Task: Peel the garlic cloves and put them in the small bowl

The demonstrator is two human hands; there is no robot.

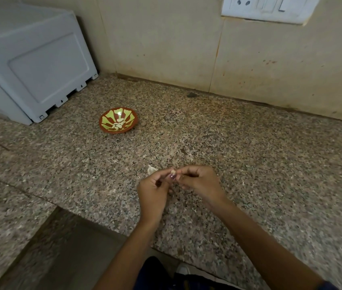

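Both hands meet over the counter point(249, 164), nearer than the small bowl point(118, 120): left hand point(153, 193) and right hand point(201, 183) each pinch one garlic clove point(173, 171) between curled fingers. Clove: light, firm, papery skin, likely slippery once bare; pinch at the ends. Too small to tell its long axis. A loose garlic piece point(151, 169) lies just left of the hands. Bowl, farther back and left, holds peeled cloves point(118, 124).

Dim, soft light; edges blurred, wide-angle warp.
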